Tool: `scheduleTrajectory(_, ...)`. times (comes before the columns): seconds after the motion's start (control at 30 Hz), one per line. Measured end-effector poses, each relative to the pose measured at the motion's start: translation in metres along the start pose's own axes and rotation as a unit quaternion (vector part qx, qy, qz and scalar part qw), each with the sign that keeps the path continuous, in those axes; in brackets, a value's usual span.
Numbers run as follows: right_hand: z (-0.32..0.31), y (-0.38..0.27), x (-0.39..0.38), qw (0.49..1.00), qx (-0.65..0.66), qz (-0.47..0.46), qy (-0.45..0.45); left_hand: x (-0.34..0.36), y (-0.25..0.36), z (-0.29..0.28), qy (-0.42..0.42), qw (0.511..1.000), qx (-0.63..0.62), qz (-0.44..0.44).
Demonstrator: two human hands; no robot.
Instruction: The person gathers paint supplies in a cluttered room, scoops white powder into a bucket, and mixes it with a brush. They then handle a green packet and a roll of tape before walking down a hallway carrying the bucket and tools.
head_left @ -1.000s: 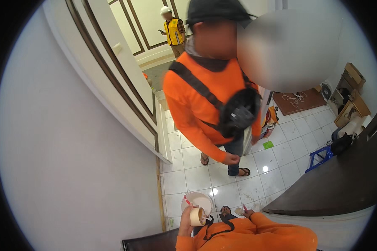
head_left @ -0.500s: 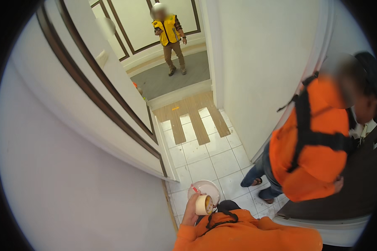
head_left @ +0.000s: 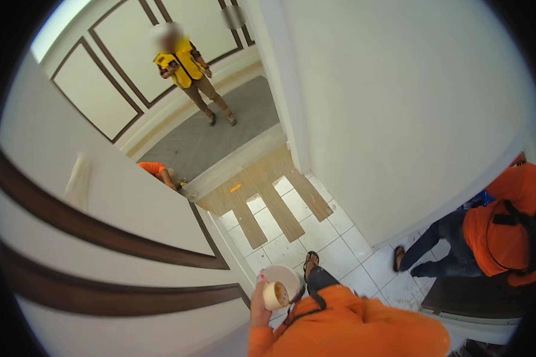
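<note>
My left hand [head_left: 258, 306] is closed around a roll of cream-coloured tape [head_left: 274, 296], held low in front of my orange top. A small red piece shows at the fingers, too small to make out. Right beside the hand is a white bucket [head_left: 284, 275], partly hidden by the roll. I cannot tell whether it hangs from the hand or stands on the floor. My right hand does not show; only orange cloth [head_left: 375, 324] fills the lower edge. One of my sandalled feet [head_left: 311, 259] is on the tiles.
Wood-look planks [head_left: 268, 205] with staggered ends lie over white tiles [head_left: 321, 235] at the doorway. Beyond, a person in a yellow vest [head_left: 187, 68] stands on grey floor; an orange-sleeved arm [head_left: 155, 169] shows low down. Another person in orange [head_left: 500, 232] is at right, by a dark panel [head_left: 476, 297].
My view has swung, and I appear to have stepped forward: my foot now shows. The orange-clad person has moved farther right in view. The tape stays in my left hand.
</note>
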State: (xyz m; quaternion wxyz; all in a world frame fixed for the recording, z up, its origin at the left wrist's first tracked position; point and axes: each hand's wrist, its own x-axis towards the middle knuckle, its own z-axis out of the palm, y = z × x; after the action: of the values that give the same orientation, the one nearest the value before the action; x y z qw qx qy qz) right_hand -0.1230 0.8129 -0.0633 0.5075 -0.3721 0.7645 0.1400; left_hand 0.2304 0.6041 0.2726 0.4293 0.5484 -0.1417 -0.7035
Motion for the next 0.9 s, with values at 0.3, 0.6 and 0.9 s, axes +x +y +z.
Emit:
scheduleTrajectory(0.3, -0.321, -0.350, 0.174, 0.957, 0.183, -0.153, 0.165, 0.167, 0.200, 0.084, 0.021, 0.998, -0.035, 0.038)
scheduleTrajectory(0.6, -0.465, -0.546, 0.244, 0.926, 0.298, -0.174, 0.154, 0.415, 0.385, 0.138, -0.085, 0.995, -0.035, 0.031)
scheduleTrajectory(0.9, -0.384, -0.592, 0.282, 0.981, 0.151, 0.111, 0.054, 0.648, 0.581, 0.205, -0.220, 0.972, 0.072, -0.033)
